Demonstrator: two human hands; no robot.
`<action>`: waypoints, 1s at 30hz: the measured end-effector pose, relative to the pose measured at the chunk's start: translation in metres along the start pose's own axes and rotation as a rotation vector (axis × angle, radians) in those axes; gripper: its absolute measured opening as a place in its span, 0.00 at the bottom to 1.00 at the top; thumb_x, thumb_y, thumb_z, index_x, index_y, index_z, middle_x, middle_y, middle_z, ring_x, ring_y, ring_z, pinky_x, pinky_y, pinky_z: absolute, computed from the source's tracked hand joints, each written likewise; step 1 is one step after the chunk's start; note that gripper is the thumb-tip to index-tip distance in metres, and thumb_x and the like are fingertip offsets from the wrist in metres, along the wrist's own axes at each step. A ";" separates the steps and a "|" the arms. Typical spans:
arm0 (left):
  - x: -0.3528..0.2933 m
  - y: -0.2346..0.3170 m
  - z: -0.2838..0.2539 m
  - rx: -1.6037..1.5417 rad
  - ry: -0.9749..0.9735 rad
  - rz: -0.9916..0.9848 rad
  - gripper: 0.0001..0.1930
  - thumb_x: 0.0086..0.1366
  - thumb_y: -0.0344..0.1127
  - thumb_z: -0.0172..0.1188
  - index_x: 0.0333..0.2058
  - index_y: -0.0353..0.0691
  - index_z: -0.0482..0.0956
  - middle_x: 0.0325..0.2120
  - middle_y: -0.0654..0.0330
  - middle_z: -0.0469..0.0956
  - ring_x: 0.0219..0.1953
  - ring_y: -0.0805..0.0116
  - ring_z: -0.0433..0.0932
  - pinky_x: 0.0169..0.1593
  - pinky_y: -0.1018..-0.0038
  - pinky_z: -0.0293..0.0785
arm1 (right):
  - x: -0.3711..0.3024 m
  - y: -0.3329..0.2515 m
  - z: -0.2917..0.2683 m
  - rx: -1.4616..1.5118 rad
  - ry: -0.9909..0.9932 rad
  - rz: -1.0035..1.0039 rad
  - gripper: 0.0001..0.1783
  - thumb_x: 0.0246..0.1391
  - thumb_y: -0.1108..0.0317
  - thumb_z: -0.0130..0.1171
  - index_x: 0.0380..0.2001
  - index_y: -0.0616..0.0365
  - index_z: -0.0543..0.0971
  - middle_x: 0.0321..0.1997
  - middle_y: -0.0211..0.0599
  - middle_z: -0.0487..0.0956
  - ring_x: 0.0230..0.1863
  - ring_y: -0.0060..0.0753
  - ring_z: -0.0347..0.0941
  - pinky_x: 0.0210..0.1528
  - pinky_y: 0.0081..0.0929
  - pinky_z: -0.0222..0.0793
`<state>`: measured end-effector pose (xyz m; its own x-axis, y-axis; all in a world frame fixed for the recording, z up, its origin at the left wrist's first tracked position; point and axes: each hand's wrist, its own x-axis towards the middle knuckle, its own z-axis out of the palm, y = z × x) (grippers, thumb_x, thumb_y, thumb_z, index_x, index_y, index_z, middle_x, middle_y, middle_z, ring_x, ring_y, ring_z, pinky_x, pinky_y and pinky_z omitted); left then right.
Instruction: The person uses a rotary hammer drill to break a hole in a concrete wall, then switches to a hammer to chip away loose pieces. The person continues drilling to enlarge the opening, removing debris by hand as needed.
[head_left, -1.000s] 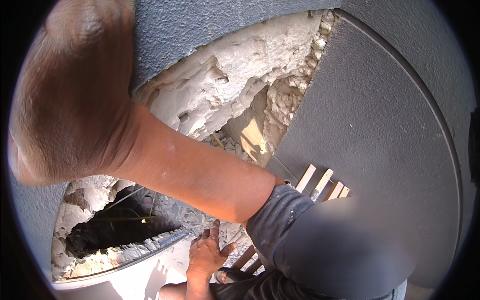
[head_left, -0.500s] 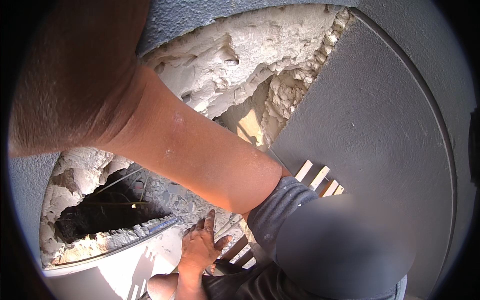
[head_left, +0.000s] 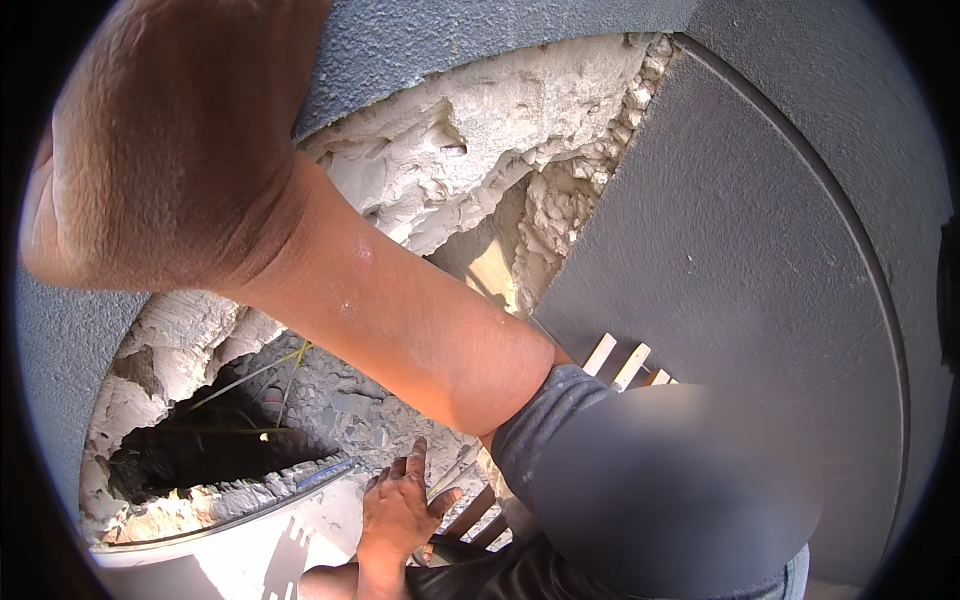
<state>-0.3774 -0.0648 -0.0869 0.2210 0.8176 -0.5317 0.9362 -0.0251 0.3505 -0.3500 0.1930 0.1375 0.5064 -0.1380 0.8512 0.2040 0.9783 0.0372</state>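
Neither of my own hands can be made out as mine. A person's bare forearm point(head_left: 400, 300) crosses the view, running from a dark grey sleeve point(head_left: 550, 420) to a large hand point(head_left: 180, 150) very close to the camera. Its fingers are cut off by the view's edge, so whether it grips anything is hidden. Lower down, another hand point(head_left: 395, 510) is held with its fingers apart beside grey rubble point(head_left: 375, 415). It appears to hold nothing. A blurred head point(head_left: 680, 490) and a dark shirt point(head_left: 490, 570) are nearby at the lower right.
A broken, pale wall edge point(head_left: 430, 150) surrounds a dark hole point(head_left: 200, 445) at the left. Thin yellowish lines point(head_left: 297, 357) cross the rubble. Beside them lie a blue strip point(head_left: 325, 473) and a white panel point(head_left: 190, 555). Wooden slats point(head_left: 628, 367) stand against a grey textured wall point(head_left: 730, 230).
The view has shifted slightly, and more of the large hand shows at the upper left. The yellow lines are more visible. The lower hand stays nearly in place with its fingers apart.
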 end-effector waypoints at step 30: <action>-0.006 0.001 0.004 0.017 0.015 0.071 0.50 0.60 0.65 0.68 0.70 0.34 0.63 0.55 0.32 0.77 0.57 0.35 0.78 0.60 0.51 0.74 | 0.048 -0.021 -0.043 -0.108 0.038 -0.020 0.17 0.47 0.70 0.56 0.41 0.67 0.77 0.50 0.60 0.73 0.62 0.63 0.66 0.71 0.68 0.52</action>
<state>-0.3764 -0.0721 -0.0869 0.2827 0.8221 -0.4942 0.9229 -0.0927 0.3738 -0.2936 0.1591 0.1548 0.5323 -0.1653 0.8303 0.3022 0.9532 -0.0039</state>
